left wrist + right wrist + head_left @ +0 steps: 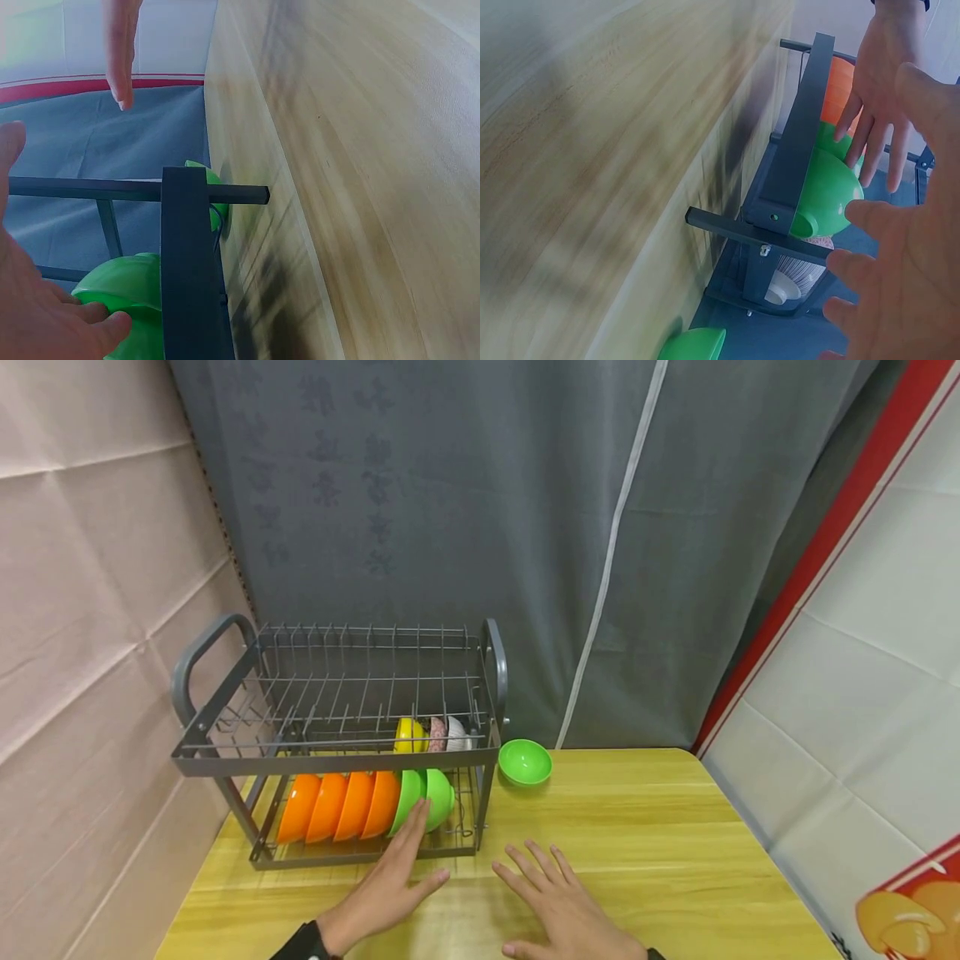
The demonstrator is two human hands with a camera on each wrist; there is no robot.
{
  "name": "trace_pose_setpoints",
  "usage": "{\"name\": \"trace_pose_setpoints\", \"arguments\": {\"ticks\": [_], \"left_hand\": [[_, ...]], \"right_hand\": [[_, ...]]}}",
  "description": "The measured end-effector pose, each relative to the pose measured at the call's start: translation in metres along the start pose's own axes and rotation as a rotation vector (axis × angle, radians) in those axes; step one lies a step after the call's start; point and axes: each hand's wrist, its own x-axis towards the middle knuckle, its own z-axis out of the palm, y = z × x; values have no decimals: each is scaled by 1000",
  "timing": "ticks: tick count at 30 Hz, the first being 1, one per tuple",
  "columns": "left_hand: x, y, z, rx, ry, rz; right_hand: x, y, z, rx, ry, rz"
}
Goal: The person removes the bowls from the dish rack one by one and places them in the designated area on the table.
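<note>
The left hand [390,881] reaches into the lower tier of the grey dish rack [337,760], fingers straight and slightly apart, their tips touching the green bowl [438,795] that stands on edge at the right end of the row, just beside another green bowl and the orange bowls [337,806]. The right hand [558,906] hovers over the wooden table [660,852] with fingers spread, holding nothing. A loose green bowl [525,762] sits on the table just right of the rack. To my eye the touch is only a touch so far; a secure hold would want the thumb over the rim and the fingers behind it, lifting clear of the wire bars without tipping the neighbours
</note>
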Motion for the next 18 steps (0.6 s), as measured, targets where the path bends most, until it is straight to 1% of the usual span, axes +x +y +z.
{"name": "trace_pose_setpoints", "arguments": {"ticks": [6, 9, 14, 18], "left_hand": [[8, -2, 5, -103, 21, -57], [12, -2, 8, -150, 45, -76], [18, -2, 12, -202, 84, -112], [25, -1, 14, -224, 103, -150]], "right_hand": [[1, 0, 0, 7, 0, -4], [1, 0, 0, 23, -7, -3], [1, 0, 0, 39, -16, 2], [1, 0, 1, 45, -22, 5]]}}
